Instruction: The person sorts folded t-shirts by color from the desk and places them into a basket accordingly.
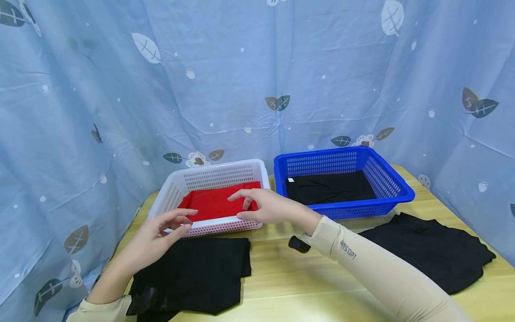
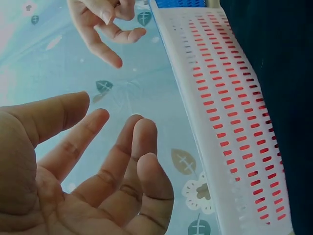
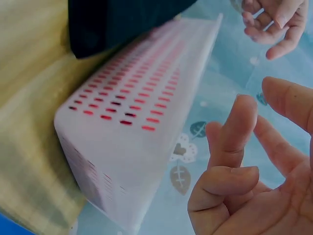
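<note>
Both hands hover over the near side of a white plastic basket [image 1: 217, 169], in which a folded red garment [image 1: 217, 202] lies. My left hand [image 1: 161, 237] is near the basket's front left, fingers loosely bent and holding nothing. Over the front right part of the basket is my right hand [image 1: 267, 206], thumb and fingers apart with nothing between them. In the wrist views the left palm [image 2: 73, 196] and right palm [image 3: 274, 210] show bare. A black garment [image 1: 197, 273] lies on the table below the left hand, against the basket's front.
A blue basket [image 1: 402, 192] with a folded black garment [image 1: 330, 188] inside stands right of the white one. Another black garment [image 1: 434, 250] is spread on the wooden table [image 1: 277, 286] at the right. A blue patterned curtain [image 1: 241, 80] hangs behind.
</note>
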Available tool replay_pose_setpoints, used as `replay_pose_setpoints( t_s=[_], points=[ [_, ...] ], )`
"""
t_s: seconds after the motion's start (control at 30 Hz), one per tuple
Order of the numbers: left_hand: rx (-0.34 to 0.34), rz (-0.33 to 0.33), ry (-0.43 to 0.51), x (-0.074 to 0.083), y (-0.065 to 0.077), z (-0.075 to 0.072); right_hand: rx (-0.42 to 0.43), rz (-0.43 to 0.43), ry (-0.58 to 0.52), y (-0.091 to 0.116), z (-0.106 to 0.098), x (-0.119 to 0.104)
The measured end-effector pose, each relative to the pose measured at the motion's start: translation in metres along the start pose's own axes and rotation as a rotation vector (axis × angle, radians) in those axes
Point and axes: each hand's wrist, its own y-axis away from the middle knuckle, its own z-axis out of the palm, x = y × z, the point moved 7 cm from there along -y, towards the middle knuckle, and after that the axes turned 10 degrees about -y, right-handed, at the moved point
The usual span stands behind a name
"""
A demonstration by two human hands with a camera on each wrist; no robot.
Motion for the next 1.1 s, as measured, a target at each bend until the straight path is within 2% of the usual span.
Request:
replay_pose_setpoints(
  t_s=[0.23, 0.4, 0.53, 0.73, 0.87, 1.0, 1.1],
  points=[
    [-0.051, -0.009, 0.043, -0.007, 0.025, 0.006, -0.021, -0.024, -0.074, 0.026, 0.011, -0.001],
    [-0.109, -0.055, 0.042, -0.020, 0.043, 0.010, -0.078, -0.060, -0.140, 0.042, 0.020, -0.001],
    [-0.140, -0.097, 0.049, -0.034, 0.055, 0.010, -0.128, -0.039, -0.170, 0.052, 0.028, 0.004],
    [-0.161, -0.170, 0.004, -0.058, 0.070, 0.009, -0.169, 0.016, -0.208, 0.058, 0.039, 0.013],
    [-0.167, -0.245, -0.056, -0.075, 0.075, 0.007, -0.177, 0.057, -0.216, 0.059, 0.044, 0.021],
    [-0.148, -0.277, -0.121, -0.088, 0.078, 0.003, -0.180, 0.082, -0.214, 0.058, 0.049, 0.028],
    [-0.171, -0.313, -0.138, -0.098, 0.082, 0.000, -0.183, 0.106, -0.223, 0.058, 0.052, 0.032]
  ],
)
